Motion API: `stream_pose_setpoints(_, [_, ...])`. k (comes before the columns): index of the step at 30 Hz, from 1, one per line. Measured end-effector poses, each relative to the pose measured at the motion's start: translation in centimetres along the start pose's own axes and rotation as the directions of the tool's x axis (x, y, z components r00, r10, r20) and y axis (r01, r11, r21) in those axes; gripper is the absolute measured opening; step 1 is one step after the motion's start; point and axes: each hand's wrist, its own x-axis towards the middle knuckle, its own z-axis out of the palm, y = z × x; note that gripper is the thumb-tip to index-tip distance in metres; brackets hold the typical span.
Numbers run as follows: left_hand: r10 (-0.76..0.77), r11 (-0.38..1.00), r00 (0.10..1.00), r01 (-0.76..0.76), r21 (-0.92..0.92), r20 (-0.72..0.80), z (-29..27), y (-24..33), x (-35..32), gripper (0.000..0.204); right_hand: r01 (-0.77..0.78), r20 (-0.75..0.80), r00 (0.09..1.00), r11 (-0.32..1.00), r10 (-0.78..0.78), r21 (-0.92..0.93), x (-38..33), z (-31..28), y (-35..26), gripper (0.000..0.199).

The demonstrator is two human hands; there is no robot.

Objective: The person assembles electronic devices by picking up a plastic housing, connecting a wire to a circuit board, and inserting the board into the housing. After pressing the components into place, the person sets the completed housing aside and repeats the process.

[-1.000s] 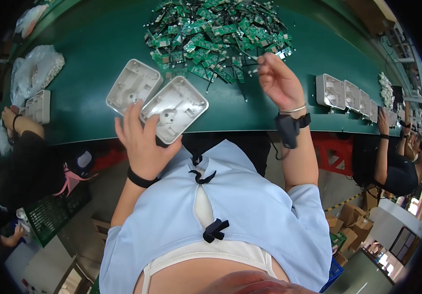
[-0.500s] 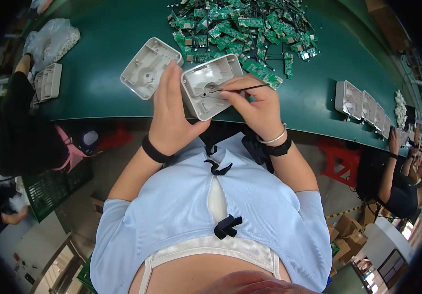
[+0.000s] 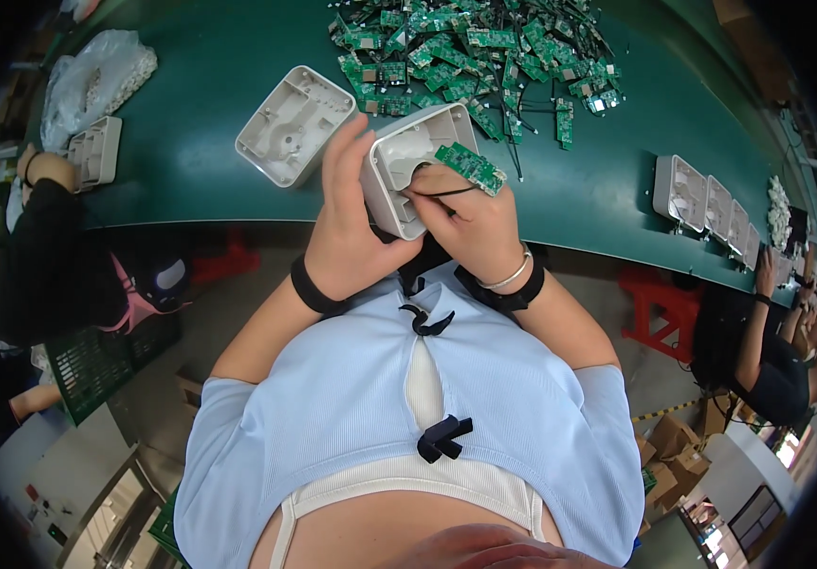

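Observation:
A white plastic housing (image 3: 391, 211), open side up and tilted, stands at the table's near edge. My left hand (image 3: 340, 232) grips it, fingers along its left wall and thumb at its near end. Inside its opening, the fingertips of my right hand (image 3: 475, 228) pinch a black cable (image 3: 451, 193). A green circuit board (image 3: 471, 169) on that cable lies over the back of my right fingers. The cable's end is hidden by my fingers and the housing wall. Just left of my left fingertips, a second white housing (image 3: 285, 171) lies open side up.
A heap of green circuit boards (image 3: 484, 57) with black cables covers the far middle of the green table (image 3: 607, 199). More white housings (image 3: 683, 194) line the right side. At the left are a plastic bag (image 3: 95, 81) of small white parts and a co-worker's hand (image 3: 48, 169).
My right hand has moved slightly left and deeper into the housing, and the board has risen off the table over my fingers. The housing has tipped and shifted right with my left hand.

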Motion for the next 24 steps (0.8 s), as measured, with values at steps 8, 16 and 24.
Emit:
stream_pose_setpoints(8, [-0.137,0.989,0.986,0.141,-0.04,0.097,-0.9,-0.7,0.1,0.106,-0.034,0.058,0.997,0.981,0.046,-0.191,-0.7,-3.1,0.6,0.017])
stream_pose_setpoints(16, [-0.177,0.981,0.973,0.186,-0.05,0.149,-1.6,-1.0,0.5,0.11,-0.305,-0.188,0.928,0.945,0.322,0.115,-1.0,-3.5,2.6,0.02])
stream_pose_setpoints(24, [-0.299,0.942,0.928,0.325,-0.089,0.22,-2.2,-0.2,0.8,0.112,0.194,0.02,0.981,0.973,-0.193,-0.128,1.1,-5.4,1.3,0.03])
